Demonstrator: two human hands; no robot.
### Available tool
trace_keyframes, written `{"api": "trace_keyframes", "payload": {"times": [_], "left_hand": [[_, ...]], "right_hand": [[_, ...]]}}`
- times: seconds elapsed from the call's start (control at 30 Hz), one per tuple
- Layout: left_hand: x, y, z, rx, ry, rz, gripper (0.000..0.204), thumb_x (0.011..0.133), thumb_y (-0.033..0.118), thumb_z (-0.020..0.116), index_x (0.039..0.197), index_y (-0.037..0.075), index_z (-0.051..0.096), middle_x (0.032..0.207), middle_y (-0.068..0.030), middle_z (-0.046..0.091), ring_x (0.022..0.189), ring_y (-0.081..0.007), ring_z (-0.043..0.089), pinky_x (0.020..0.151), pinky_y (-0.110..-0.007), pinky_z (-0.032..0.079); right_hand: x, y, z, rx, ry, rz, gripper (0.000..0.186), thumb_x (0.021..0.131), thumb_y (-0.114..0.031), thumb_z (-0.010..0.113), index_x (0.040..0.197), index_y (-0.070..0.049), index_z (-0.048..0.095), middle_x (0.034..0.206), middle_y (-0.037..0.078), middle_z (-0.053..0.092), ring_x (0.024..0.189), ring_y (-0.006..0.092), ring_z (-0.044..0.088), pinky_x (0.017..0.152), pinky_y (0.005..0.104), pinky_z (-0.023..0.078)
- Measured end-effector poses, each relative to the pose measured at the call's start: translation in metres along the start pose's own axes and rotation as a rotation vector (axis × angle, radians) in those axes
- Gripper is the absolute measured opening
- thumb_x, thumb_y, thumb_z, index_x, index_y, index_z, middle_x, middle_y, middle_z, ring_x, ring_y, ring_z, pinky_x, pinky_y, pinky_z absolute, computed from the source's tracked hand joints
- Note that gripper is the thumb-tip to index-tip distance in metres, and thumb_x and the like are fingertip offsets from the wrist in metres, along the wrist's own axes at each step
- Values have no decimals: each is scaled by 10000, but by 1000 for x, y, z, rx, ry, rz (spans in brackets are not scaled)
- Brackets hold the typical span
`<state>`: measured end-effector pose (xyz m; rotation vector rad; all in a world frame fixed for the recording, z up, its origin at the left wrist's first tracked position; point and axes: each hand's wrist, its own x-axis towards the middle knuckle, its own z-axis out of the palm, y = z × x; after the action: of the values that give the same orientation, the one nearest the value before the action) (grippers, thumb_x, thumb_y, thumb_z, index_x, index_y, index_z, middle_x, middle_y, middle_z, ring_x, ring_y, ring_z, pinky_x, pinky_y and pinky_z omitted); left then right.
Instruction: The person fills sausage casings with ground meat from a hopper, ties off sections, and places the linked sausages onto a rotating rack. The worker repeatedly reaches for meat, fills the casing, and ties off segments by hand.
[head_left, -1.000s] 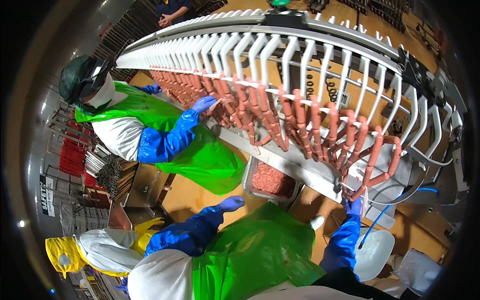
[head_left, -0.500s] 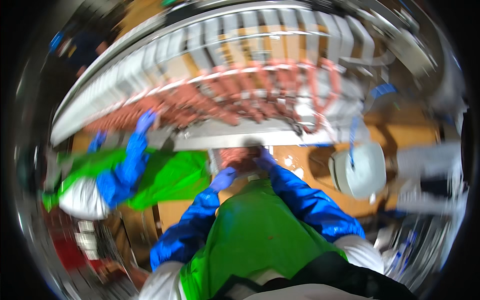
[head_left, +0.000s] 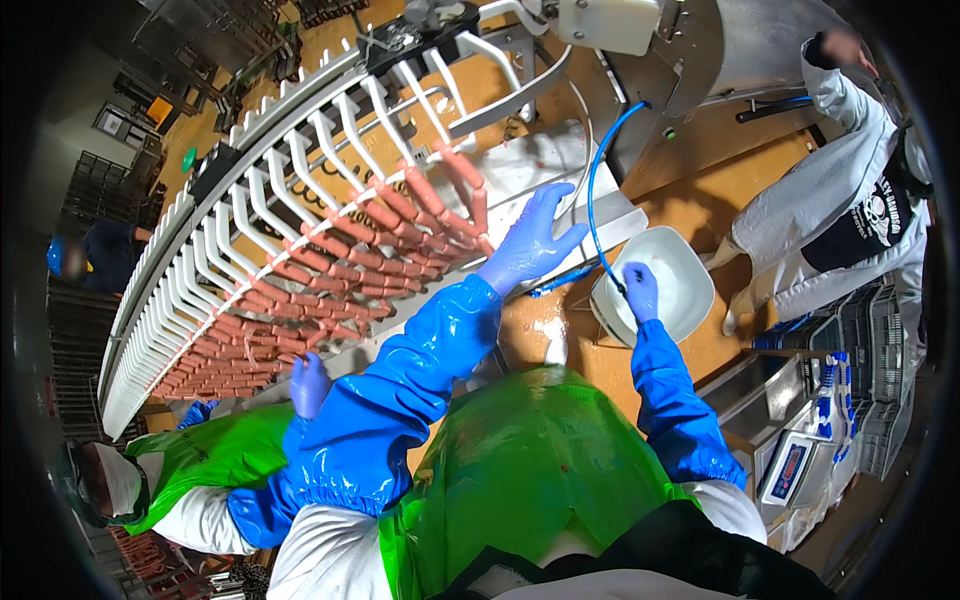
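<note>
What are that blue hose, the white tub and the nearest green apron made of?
Blue hose: probably rubber or plastic, smooth, bending in an open curve. White tub: likely moulded plastic, with rounded corners and a soft sheen. Green apron: apparently thin plastic sheet, glossy and creased.

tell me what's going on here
A person's left hand, gloved and open, is beside the hanging sausages. The right hand is curled at the lower end of a blue hose over a white bin; its grip is unclear. At left, a co-worker's gloved hand is near the sausages, which hang from white hooks.
</note>
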<state>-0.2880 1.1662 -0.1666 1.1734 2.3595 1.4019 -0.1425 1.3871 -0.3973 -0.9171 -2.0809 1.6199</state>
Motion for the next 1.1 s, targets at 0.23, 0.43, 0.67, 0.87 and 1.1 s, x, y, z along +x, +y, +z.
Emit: {"api": "trace_keyframes", "payload": {"times": [0.23, 0.43, 0.67, 0.87, 1.1], "left_hand": [[-8, -53, 64, -257, -270, -337, 496, 952, 311, 573, 1330, 21, 434, 1126, -83, 584, 917, -118, 565, 826, -267, 471], [8, -97, 135, -552, -214, -647, 418, 956, 327, 556, 1185, -21, 538, 1150, -168, 603, 1064, -226, 582, 938, -340, 435], [114, -23, 80, -4, 509, -133, 756, 838, 386, 683, 1348, -55, 341, 1359, -269, 377, 1256, -425, 382, 1054, -473, 320], [180, -67, 49, 211, 647, -281, 948, 684, 518, 791, 1274, -114, 403, 1263, -283, 468, 1180, -370, 475, 995, -417, 385], [153, -84, 54, -75, 780, -242, 371, 934, 96, 406, 1300, 52, 372, 988, -261, 596, 964, -436, 593, 864, -467, 449]], "right_hand": [[62, 205, -85, 413, -111, 351, 264, 926, -239, 522, 982, -12, 643, 849, 84, 648, 735, 189, 605, 689, 311, 485], [10, -62, -33, 1022, -255, 507, 216, 948, -213, 505, 972, -24, 608, 935, 128, 653, 838, 235, 648, 773, 361, 555], [11, -103, -31, 47, 1, -203, 78, 848, -59, 593, 902, -13, 558, 768, 62, 544, 717, 142, 503, 680, 300, 445], [-6, -66, -62, -83, -138, -125, 76, 825, -2, 584, 879, -23, 536, 726, 43, 522, 653, 139, 477, 625, 310, 431], [-31, -63, -60, -18, -397, -13, 181, 864, -31, 608, 1045, -27, 605, 869, 27, 625, 816, 105, 589, 761, 271, 496]]}}
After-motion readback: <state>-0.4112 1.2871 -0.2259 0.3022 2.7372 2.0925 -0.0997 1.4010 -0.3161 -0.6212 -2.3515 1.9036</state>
